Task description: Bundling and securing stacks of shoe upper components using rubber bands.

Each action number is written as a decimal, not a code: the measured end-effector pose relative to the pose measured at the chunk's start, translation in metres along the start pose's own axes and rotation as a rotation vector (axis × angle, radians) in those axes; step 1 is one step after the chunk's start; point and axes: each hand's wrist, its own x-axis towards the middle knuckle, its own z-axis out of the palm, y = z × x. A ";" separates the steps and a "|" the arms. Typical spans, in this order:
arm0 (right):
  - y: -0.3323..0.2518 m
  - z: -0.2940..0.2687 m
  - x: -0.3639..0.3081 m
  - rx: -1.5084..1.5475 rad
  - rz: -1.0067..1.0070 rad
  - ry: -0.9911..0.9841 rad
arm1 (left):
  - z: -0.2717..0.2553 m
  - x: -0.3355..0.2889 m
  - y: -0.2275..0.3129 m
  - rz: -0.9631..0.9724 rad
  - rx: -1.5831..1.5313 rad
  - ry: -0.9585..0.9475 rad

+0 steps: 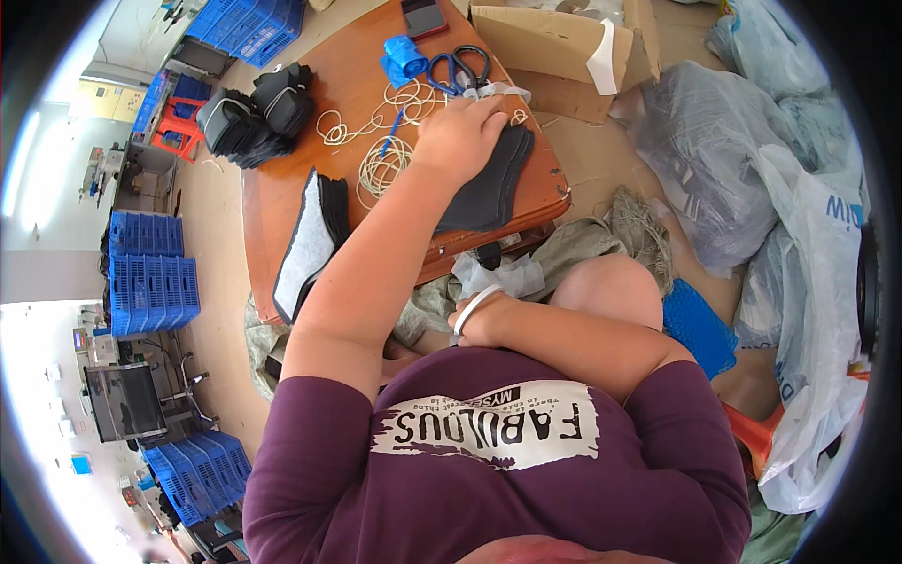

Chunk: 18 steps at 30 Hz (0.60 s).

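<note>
Across the wooden table point(376, 38) my left arm stretches out. My left hand point(460, 141) is palm down at the far end of a stack of black fabric pieces point(493, 188), its fingers curled. What lies under the fingers is hidden. A whitish translucent strip point(507, 91) shows just beyond the fingertips, next to dark-handled scissors point(456, 70). Cream cord point(385, 169) lies in loose coils left of the hand. My right hand point(479, 324), below a white wristband point(476, 310), rests near my lap by crumpled translucent material point(498, 279); its fingers are mostly hidden.
Bundled black pieces point(249, 117) and a grey-and-black stack point(315, 244) sit along the table's left side. A blue roll point(404, 58) and a phone point(425, 17) lie farther back. A cardboard box point(554, 61) and plastic bags point(705, 160) stand right; blue crates point(155, 282) left.
</note>
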 end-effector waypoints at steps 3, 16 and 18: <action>-0.001 -0.002 0.000 0.013 -0.006 0.042 | 0.006 -0.002 -0.026 0.002 0.051 0.179; -0.010 0.004 -0.003 0.091 -0.254 0.460 | -0.140 -0.186 -0.176 -0.589 0.143 0.155; -0.010 0.004 0.001 0.083 -0.228 0.379 | -0.137 -0.202 -0.168 -0.640 0.153 0.070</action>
